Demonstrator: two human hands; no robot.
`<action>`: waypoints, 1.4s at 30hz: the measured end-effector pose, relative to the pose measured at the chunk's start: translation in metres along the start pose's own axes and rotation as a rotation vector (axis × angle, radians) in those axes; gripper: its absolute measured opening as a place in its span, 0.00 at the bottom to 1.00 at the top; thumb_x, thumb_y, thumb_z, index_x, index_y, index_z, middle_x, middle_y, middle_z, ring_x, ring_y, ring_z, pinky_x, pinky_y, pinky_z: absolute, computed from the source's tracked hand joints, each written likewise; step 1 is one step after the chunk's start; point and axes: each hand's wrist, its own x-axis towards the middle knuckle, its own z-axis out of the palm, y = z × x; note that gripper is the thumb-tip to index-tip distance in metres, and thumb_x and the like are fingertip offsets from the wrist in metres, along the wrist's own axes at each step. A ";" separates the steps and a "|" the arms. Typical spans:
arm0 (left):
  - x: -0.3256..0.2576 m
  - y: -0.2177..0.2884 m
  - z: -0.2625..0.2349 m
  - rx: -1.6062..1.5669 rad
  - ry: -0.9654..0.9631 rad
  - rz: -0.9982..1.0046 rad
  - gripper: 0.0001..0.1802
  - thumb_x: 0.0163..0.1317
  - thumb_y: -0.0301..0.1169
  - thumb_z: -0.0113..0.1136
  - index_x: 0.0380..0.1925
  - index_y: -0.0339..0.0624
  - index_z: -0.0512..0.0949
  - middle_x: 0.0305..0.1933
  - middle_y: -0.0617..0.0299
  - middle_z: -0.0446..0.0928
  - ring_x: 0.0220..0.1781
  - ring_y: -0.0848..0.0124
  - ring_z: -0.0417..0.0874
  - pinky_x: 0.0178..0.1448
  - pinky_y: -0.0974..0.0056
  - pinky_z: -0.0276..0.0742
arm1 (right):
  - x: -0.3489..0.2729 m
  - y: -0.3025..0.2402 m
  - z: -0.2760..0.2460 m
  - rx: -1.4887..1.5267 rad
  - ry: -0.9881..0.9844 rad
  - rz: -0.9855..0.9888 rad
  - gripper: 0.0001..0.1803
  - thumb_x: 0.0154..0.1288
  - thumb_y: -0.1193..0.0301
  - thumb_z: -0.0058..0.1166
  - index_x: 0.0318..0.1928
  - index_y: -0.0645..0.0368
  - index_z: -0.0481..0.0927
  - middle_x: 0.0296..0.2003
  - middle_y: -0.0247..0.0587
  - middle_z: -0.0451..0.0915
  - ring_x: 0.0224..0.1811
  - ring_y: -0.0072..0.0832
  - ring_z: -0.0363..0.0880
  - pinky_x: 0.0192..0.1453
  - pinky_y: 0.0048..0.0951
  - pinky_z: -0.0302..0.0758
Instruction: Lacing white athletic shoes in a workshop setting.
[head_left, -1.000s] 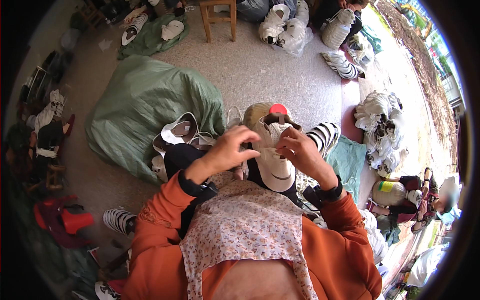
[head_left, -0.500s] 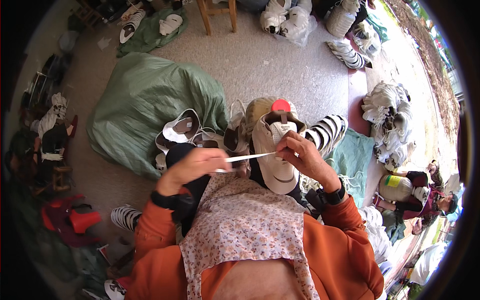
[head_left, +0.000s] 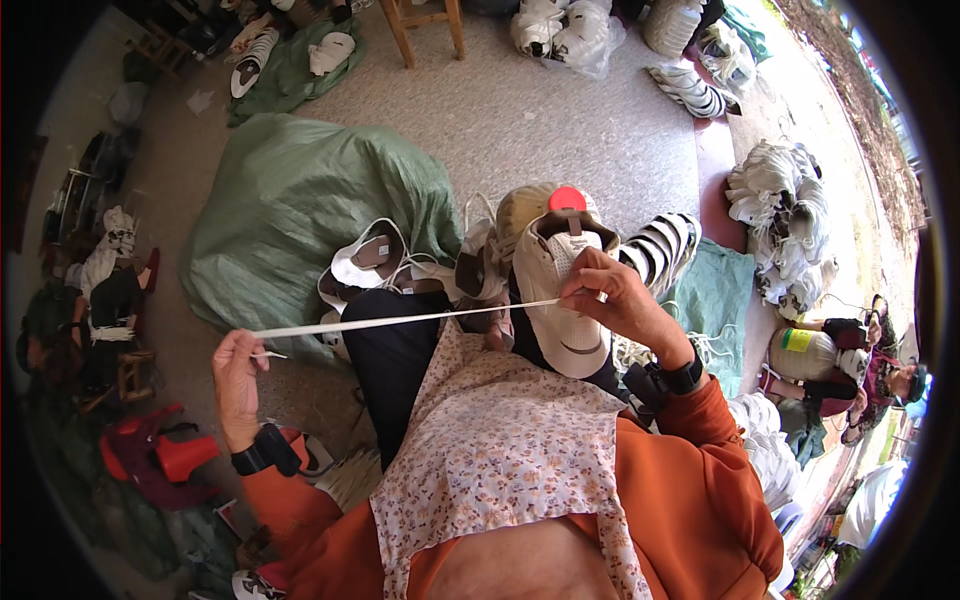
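Observation:
A white shoelace [head_left: 400, 319] runs taut and nearly level across my lap. Out to the left, my left hand [head_left: 238, 372] is closed on one end of it, and a short tip sticks out past the fingers. My right hand [head_left: 622, 305] pinches the lace over a white sneaker [head_left: 548, 315]. The sneaker points toe toward me, resting at my knees against a large pale container with a red cap [head_left: 566, 199]. My right fingers hide part of its lacing area. Below the hands lies a flowered apron [head_left: 500, 440].
Left of the sneaker are more white shoes [head_left: 368, 262] beside a big green sack [head_left: 310, 200]. Striped shoe parts [head_left: 665, 252] and a teal cloth [head_left: 715, 300] lie to the right, near a shoe pile [head_left: 780, 225]. A red stool [head_left: 165, 455] stands at left; another person [head_left: 880, 370] sits far right.
My left hand has swung far out to the left, drawing out a much longer stretch of lace. My right hand stays pinched at the sneaker, having moved only slightly.

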 end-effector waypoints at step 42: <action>0.043 -0.071 0.281 0.057 -0.441 -0.305 0.08 0.63 0.27 0.62 0.40 0.35 0.81 0.35 0.60 0.83 0.19 0.85 0.69 0.20 0.80 0.62 | 0.001 0.000 0.008 -0.189 0.186 0.024 0.06 0.57 0.77 0.59 0.37 0.60 0.81 0.32 0.40 0.75 0.32 0.34 0.79 0.35 0.30 0.75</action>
